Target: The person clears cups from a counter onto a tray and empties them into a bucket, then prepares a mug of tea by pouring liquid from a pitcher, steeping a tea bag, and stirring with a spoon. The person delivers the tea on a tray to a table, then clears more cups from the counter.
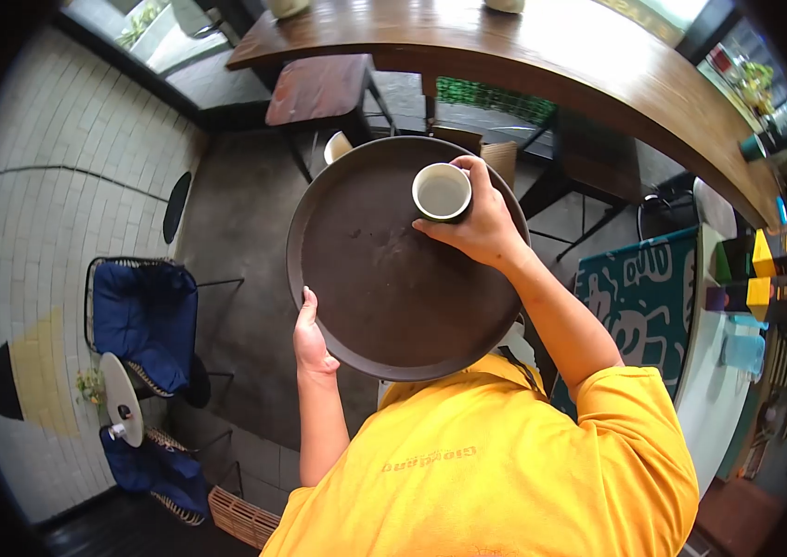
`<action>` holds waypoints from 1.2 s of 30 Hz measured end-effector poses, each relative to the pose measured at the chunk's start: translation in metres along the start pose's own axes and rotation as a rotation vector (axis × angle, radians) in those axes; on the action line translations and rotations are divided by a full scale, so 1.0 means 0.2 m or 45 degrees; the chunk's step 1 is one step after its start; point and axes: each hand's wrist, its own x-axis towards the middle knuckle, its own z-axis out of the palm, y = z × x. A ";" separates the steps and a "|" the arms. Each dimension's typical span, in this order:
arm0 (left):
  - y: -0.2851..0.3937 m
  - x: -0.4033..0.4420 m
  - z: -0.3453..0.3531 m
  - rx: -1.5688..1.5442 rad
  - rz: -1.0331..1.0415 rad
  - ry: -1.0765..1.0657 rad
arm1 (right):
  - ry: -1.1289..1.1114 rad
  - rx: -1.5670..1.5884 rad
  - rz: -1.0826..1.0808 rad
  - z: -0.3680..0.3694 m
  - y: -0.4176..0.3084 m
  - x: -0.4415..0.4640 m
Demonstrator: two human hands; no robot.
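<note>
A round dark brown serving tray (366,306) fills the middle of the head view, in front of my yellow shirt. My left hand (313,339) grips its left rim, thumb along the edge and the other fingers hidden beneath. Over the tray's upper right part, my right hand (475,215) is wrapped round a paper cup (442,192), white inside and dark outside. The cup is upright; whether its base touches the tray I cannot tell. A few small wet-looking marks show on the tray's surface.
A long wooden counter (468,37) curves across the far side, with stools (319,88) under it. Blue-cushioned chairs (143,311) and a small round table (122,399) stand left. At right is a counter (704,371) with boxes (774,251) and a teal patterned panel (639,288).
</note>
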 end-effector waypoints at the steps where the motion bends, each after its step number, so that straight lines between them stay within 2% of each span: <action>1: -0.06 0.01 0.08 0.023 -0.012 -0.017 | -0.004 0.036 0.028 -0.11 0.03 -0.03; 6: -0.45 0.01 0.51 0.005 -0.053 -0.163 | -0.012 -0.063 -0.127 -0.72 0.23 -0.16; 7: -0.52 0.01 0.56 -0.052 -0.111 -0.271 | -0.011 -0.071 -0.143 -0.87 0.27 -0.21; 10: -0.75 0.01 0.81 -0.029 -0.114 -0.208 | -0.007 0.073 -0.217 -1.38 0.38 -0.33; 11: -0.80 0.01 0.89 -0.018 -0.123 -0.197 | 0.023 0.262 -0.225 -1.58 0.41 -0.36; 13: -0.88 0.00 1.06 -0.033 -0.216 -0.296 | 0.277 1.073 -0.065 -1.96 0.42 -0.37; 14: -0.92 -0.01 1.13 -0.064 -0.281 -0.362 | 0.468 0.911 -0.137 -2.15 0.50 -0.35; 16: -0.99 -0.01 1.26 -0.033 -0.310 -0.319 | 1.128 0.519 -0.066 -2.49 0.66 -0.27; 18: -1.03 -0.01 1.37 -0.040 -0.393 -0.419 | 1.387 0.271 0.040 -2.86 0.87 -0.16; 21: -1.06 -0.05 1.60 0.011 -0.406 -0.400 | 1.686 -0.028 0.327 -3.28 1.14 0.01; 22: -1.06 -0.05 1.66 0.025 -0.401 -0.417 | 1.705 -0.019 0.317 -3.37 1.20 0.06; 24: -1.06 -0.05 1.77 0.098 -0.345 -0.298 | 1.834 -0.623 0.674 -3.55 1.32 0.16; 26: -1.04 -0.02 1.84 0.173 -0.294 -0.301 | 1.852 -0.590 0.689 -3.69 1.48 0.23; 28: -1.03 0.02 1.88 0.167 -0.328 -0.302 | 1.766 -0.421 0.651 -3.80 1.64 0.26; 30: -1.02 0.06 1.90 0.164 -0.326 -0.297 | 1.774 -0.485 0.592 -3.85 1.74 0.29; 32: -1.02 0.09 1.91 0.110 -0.361 -0.295 | 1.583 -0.376 0.230 -3.82 1.69 0.26; 33: -1.02 0.10 1.91 0.102 -0.356 -0.296 | 1.593 -0.362 0.241 -3.78 1.61 0.26; 34: -1.02 0.10 1.91 0.133 -0.328 -0.283 | 1.587 -0.362 0.225 -3.84 1.68 0.28; 36: -1.01 0.11 1.89 0.146 -0.284 -0.275 | 1.497 -0.644 0.208 -3.97 1.84 0.31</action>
